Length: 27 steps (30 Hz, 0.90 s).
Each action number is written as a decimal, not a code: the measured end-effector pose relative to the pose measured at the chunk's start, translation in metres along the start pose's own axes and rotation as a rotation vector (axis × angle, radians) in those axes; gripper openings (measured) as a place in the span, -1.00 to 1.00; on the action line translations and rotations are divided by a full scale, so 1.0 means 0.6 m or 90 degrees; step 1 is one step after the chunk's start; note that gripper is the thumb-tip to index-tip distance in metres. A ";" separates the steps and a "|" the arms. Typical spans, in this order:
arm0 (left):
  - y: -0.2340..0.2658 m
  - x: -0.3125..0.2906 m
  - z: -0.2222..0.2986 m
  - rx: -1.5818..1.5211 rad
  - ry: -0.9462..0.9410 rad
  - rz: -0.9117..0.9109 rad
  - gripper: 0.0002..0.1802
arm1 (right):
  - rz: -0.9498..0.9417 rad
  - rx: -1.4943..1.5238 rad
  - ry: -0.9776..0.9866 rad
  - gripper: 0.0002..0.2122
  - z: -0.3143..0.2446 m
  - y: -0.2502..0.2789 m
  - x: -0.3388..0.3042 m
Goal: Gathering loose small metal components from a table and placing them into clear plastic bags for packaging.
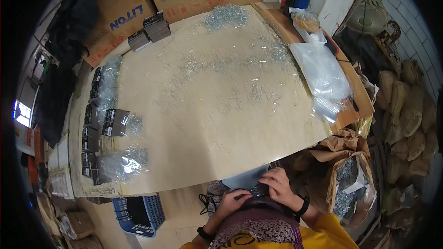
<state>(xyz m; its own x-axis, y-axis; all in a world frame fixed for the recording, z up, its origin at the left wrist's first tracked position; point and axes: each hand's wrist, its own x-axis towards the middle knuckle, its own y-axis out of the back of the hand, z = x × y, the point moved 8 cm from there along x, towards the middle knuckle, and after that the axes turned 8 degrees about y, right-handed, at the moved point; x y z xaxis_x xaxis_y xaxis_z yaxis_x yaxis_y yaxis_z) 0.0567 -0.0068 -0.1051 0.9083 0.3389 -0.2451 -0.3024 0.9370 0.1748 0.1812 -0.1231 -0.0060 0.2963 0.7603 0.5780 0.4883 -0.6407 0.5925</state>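
Both my hands are low over my lap, just below the table's front edge. My left hand (pixel 234 202) is closed, its fingertips pressed together around something too small and dark to name. My right hand (pixel 278 186) is also closed, with its fingers curled and bent toward the left one; what it grips is hidden. Between and behind them sits a light blue-grey tray or bin (pixel 244 178), partly under the tabletop, with small shiny bits near the fingers. Many thin metal pins or nails (pixel 256 93) lie scattered over the pale tabletop (pixel 180 152).
Packed clear bags (pixel 124 162) and stacks of dark cards (pixel 115 122) line the table's left side. A pin heap (pixel 225 17) lies at the back. Clear plastic bags (pixel 320 71) rest at right. A blue basket (pixel 139 216) and an open paper sack (pixel 348 186) stand below.
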 end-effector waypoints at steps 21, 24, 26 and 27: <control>-0.004 0.005 0.013 0.050 -0.043 -0.071 -0.86 | -0.274 0.034 -0.216 -0.70 0.037 -0.075 -0.102; -0.007 0.010 0.005 0.032 0.025 -0.081 -0.85 | -0.206 0.097 -0.288 -0.73 0.045 -0.073 -0.100; -0.008 0.012 0.009 0.027 0.017 -0.085 -0.84 | -0.149 0.127 -0.314 -0.76 0.057 -0.075 -0.108; -0.008 0.015 0.011 0.022 0.009 -0.091 -0.84 | -0.185 0.251 -0.367 -0.77 0.068 -0.102 -0.130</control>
<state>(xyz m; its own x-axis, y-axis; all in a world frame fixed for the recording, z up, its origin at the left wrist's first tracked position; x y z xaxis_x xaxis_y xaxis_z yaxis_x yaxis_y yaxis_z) 0.0683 -0.0091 -0.1017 0.9372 0.2042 -0.2826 -0.1604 0.9722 0.1705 0.1614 -0.1386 -0.1102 0.4407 0.8975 -0.0197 0.8377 -0.4032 0.3683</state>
